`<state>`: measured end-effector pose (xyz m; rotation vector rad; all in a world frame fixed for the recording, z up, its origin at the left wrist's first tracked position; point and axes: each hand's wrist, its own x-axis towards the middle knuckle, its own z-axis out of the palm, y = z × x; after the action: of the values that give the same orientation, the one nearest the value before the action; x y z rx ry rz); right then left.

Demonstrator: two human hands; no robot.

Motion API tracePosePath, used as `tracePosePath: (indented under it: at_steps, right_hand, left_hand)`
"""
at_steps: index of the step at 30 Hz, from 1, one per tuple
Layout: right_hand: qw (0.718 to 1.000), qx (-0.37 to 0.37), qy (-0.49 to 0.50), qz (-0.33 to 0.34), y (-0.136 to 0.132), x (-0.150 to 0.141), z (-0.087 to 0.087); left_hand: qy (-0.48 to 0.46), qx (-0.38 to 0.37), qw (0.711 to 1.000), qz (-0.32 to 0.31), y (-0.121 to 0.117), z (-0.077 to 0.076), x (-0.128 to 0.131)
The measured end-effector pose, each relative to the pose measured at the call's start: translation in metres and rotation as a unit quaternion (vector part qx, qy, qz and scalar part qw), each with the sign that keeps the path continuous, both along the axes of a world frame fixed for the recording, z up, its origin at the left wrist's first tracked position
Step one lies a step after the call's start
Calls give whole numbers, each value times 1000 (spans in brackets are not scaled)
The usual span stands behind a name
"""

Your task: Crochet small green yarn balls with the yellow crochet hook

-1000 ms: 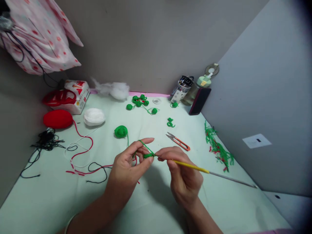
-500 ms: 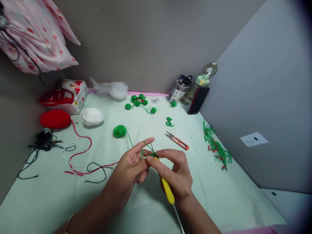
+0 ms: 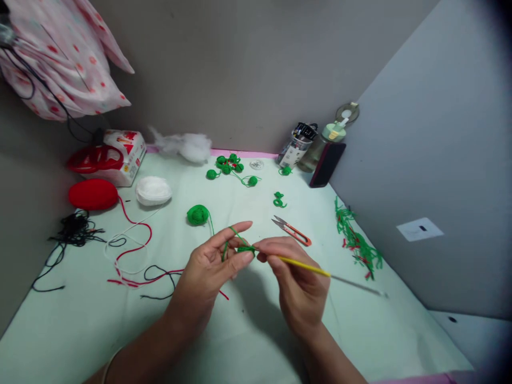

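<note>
My left hand (image 3: 218,261) pinches a small green crochet piece (image 3: 245,249) between thumb and fingers, its index finger stretched out with green yarn (image 3: 239,235) running over it. That yarn leads back to a green yarn ball (image 3: 198,215) on the table. In my right hand (image 3: 298,277) is a crochet hook (image 3: 306,265) with a yellow handle, held like a pen. Its tip meets the green piece; the exact stitch is too small to make out. The hook's other metal end points to the right. Behind my right hand lie orange thread snips (image 3: 296,233).
Red yarn (image 3: 93,194), white yarn (image 3: 153,191) and tangled black yarn (image 3: 76,229) lie at left. Small green crocheted balls (image 3: 229,163) and white stuffing (image 3: 194,148) sit at the back. A phone (image 3: 327,165) leans on a bottle (image 3: 312,154). Green and red scraps (image 3: 356,240) lie at right.
My right hand has turned, swinging the crochet hook from pointing down toward me to pointing out to the right. The left hand has shifted slightly left, still pinching the green piece.
</note>
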<state>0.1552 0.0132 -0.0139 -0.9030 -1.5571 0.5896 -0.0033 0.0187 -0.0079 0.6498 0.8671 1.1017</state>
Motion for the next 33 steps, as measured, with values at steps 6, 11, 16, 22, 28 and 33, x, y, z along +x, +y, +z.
tracePosePath:
  at_steps: [6, 11, 16, 22, 28, 33]
  right_hand:
    - [993, 73, -81, -45, -2, 8, -1]
    - [985, -88, 144, 40, 7, 8, 0]
    - [978, -123, 157, 56, 8, 5, 0]
    - [953, -179, 229, 88, 10, 7, 1]
    - [993, -69, 94, 29, -1, 5, 3]
    - [999, 29, -21, 13, -3, 5, 4]
  left_hand:
    - [-118, -93, 987, -49, 6, 4, -1]
    - [-85, -55, 995, -13, 7, 4, -3]
    - [-2, 6, 999, -36, 1, -2, -1]
    - [23, 2, 1000, -19, 2, 3, -4]
    - [59, 35, 998, 13, 3, 2, -3]
    - [95, 50, 994, 36, 1, -1, -1]
